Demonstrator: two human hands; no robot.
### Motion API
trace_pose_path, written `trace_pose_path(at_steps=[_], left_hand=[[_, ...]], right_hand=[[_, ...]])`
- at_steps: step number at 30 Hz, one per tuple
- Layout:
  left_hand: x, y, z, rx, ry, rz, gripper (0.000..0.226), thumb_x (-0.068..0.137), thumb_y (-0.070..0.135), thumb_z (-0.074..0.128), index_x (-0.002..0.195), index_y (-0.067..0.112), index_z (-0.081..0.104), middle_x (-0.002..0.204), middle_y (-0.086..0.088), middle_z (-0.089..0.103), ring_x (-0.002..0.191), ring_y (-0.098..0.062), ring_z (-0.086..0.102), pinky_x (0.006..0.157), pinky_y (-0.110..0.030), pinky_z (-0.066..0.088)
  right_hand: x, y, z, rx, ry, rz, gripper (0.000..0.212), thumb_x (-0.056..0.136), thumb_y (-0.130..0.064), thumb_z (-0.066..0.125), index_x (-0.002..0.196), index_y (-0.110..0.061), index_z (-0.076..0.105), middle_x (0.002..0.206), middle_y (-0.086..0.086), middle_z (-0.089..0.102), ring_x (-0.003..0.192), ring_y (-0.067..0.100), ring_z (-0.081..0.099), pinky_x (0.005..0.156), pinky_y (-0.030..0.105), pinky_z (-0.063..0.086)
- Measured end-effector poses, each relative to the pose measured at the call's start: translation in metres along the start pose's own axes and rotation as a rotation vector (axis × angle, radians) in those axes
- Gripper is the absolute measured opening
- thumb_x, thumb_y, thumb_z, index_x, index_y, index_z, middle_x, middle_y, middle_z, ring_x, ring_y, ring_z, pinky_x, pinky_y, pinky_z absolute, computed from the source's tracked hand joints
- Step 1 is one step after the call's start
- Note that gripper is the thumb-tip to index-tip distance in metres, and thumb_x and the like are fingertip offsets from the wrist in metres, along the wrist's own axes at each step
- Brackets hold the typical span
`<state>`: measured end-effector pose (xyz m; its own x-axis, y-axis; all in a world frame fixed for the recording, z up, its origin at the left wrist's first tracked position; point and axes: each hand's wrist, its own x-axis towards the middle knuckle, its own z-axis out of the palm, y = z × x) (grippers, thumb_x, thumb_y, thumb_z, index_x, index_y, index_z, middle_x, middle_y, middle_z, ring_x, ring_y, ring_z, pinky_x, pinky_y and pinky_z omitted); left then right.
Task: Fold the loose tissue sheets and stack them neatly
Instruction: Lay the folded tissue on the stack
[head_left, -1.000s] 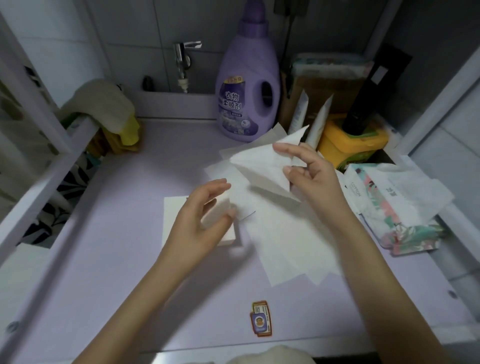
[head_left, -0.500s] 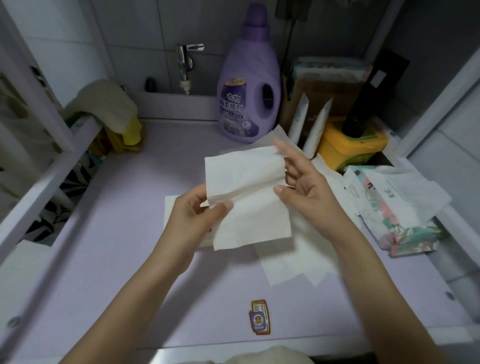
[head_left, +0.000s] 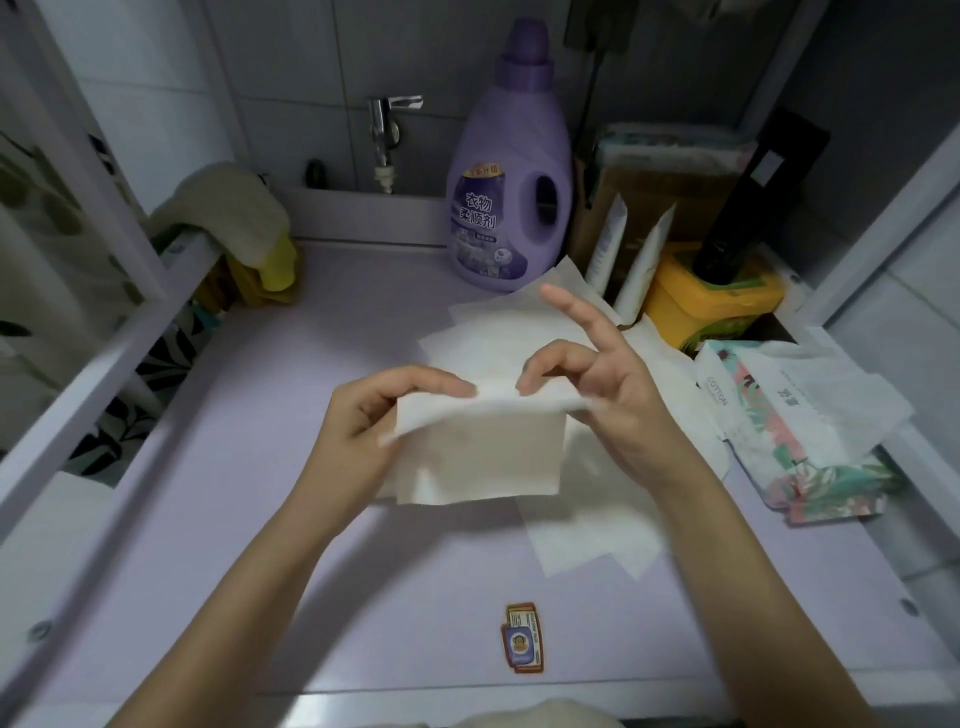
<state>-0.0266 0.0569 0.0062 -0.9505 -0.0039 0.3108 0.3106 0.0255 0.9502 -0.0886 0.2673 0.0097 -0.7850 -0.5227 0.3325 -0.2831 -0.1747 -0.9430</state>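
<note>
**A:** What were the fingers doing?

**B:** On the left hand (head_left: 387, 421), the thumb and fingers (head_left: 441, 385) were pinched together on the top fold of a white tissue sheet (head_left: 483, 452). The right hand (head_left: 618, 395) pinched the other end of the same fold with its thumb and curled fingers. Its forefinger (head_left: 571, 312) stuck out straight and touched nothing.

**A:** And the sheet itself?

**B:** It was doubled over along that top line. It hung between the two hands, lifted off the counter (head_left: 260, 519) above its middle.

**A:** What lay under it?

**B:** More loose sheets (head_left: 587, 535) lay flat and overlapping on the counter. They spread from behind the hands toward the right half, with their corners fanned out. I couldn't tell what sat directly beneath the held sheet.

**A:** And further out?

**B:** A purple bottle (head_left: 511, 182) stood at the back edge, just beside the far corner of the loose sheets. A yellow tub (head_left: 711, 301) sat in the back right corner. A flowered tissue pack (head_left: 795, 431) lay along the right edge with a white sheet draped over it. A small sticker (head_left: 522, 638) was near the front edge, and a cloth (head_left: 223, 213) hung at the back left corner.
</note>
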Motion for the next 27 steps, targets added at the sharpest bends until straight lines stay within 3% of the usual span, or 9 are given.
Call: trace_pose_path(at_steps=[3, 7, 10, 12, 16, 18, 20, 23, 27], left_hand=[[0.0, 0.001, -0.004, 0.003, -0.002, 0.054, 0.032, 0.084, 0.0, 0.046, 0.078, 0.019, 0.071, 0.083, 0.007, 0.069, 0.07, -0.009, 0.063, 0.055, -0.016, 0.045], [0.001, 0.0, -0.007, 0.077, 0.025, 0.115, 0.031, 0.083, 0.001, 0.048, 0.079, 0.021, 0.071, 0.083, 0.008, 0.069, 0.072, -0.01, 0.064, 0.058, -0.017, 0.047], [0.001, 0.0, -0.009, 0.118, 0.029, 0.151, 0.03, 0.084, 0.002, 0.05, 0.08, 0.023, 0.07, 0.084, 0.008, 0.069, 0.073, -0.009, 0.063, 0.058, -0.016, 0.047], [0.001, -0.001, -0.013, 0.142, 0.039, 0.153, 0.031, 0.085, -0.001, 0.047, 0.085, 0.02, 0.071, 0.089, 0.005, 0.069, 0.078, -0.011, 0.065, 0.06, -0.018, 0.048], [0.0, 0.004, -0.022, 0.063, 0.083, 0.031, 0.042, 0.081, 0.005, 0.037, 0.111, 0.019, 0.064, 0.105, 0.001, 0.072, 0.092, -0.014, 0.068, 0.064, -0.022, 0.053], [0.004, 0.007, -0.025, -0.104, 0.151, -0.177, 0.044, 0.074, 0.019, 0.037, 0.108, 0.024, 0.065, 0.103, -0.001, 0.073, 0.077, -0.015, 0.068, 0.052, -0.021, 0.05], [0.007, 0.007, -0.026, -0.095, 0.214, -0.322, 0.032, 0.082, 0.029, 0.043, 0.095, 0.026, 0.072, 0.093, -0.001, 0.073, 0.059, -0.012, 0.064, 0.046, -0.021, 0.049], [0.002, 0.004, -0.028, 0.094, 0.245, -0.289, 0.013, 0.09, 0.01, 0.063, 0.087, 0.018, 0.073, 0.078, 0.0, 0.071, 0.061, -0.01, 0.063, 0.047, -0.02, 0.05], [0.0, -0.006, -0.036, 0.105, 0.333, -0.321, 0.015, 0.09, 0.003, 0.061, 0.086, 0.014, 0.071, 0.071, -0.001, 0.071, 0.064, -0.011, 0.065, 0.051, -0.022, 0.052]], right_hand=[[0.003, 0.0, -0.002, 0.1, 0.034, 0.048, 0.074, 0.068, -0.003, 0.049, 0.14, -0.02, 0.038, 0.108, 0.003, 0.065, 0.089, 0.017, 0.057, 0.078, 0.026, 0.044], [0.008, -0.001, 0.002, -0.031, 0.105, 0.146, 0.042, 0.084, -0.028, 0.049, 0.126, -0.021, 0.054, 0.107, 0.001, 0.069, 0.087, 0.015, 0.062, 0.076, 0.025, 0.048], [0.011, -0.001, 0.008, -0.164, 0.084, 0.159, 0.021, 0.087, -0.02, 0.061, 0.106, -0.018, 0.068, 0.085, -0.006, 0.07, 0.076, 0.01, 0.061, 0.072, 0.022, 0.047], [0.012, -0.001, 0.013, -0.189, 0.073, 0.137, 0.009, 0.087, -0.01, 0.067, 0.093, -0.015, 0.071, 0.081, -0.007, 0.071, 0.071, 0.007, 0.063, 0.066, 0.018, 0.049], [0.019, 0.0, 0.019, -0.225, 0.143, 0.098, 0.018, 0.089, -0.001, 0.064, 0.08, -0.016, 0.07, 0.066, -0.004, 0.065, 0.057, 0.007, 0.054, 0.055, 0.014, 0.042], [0.022, 0.0, 0.021, -0.235, 0.157, 0.108, 0.017, 0.09, -0.004, 0.064, 0.079, -0.015, 0.07, 0.057, 0.003, 0.055, 0.053, 0.01, 0.045, 0.05, 0.016, 0.037], [0.025, 0.0, 0.024, -0.231, 0.177, 0.119, 0.016, 0.091, -0.007, 0.064, 0.078, -0.014, 0.069, 0.052, 0.003, 0.047, 0.05, 0.011, 0.04, 0.048, 0.018, 0.032], [0.03, 0.006, 0.029, -0.21, 0.195, 0.156, 0.013, 0.092, -0.013, 0.065, 0.08, -0.01, 0.069, 0.06, 0.012, 0.051, 0.055, 0.018, 0.043, 0.047, 0.021, 0.031], [0.034, 0.024, 0.03, -0.244, 0.11, 0.351, 0.033, 0.091, -0.025, 0.067, 0.091, 0.008, 0.065, 0.067, 0.018, 0.057, 0.058, 0.02, 0.045, 0.049, 0.024, 0.03]])
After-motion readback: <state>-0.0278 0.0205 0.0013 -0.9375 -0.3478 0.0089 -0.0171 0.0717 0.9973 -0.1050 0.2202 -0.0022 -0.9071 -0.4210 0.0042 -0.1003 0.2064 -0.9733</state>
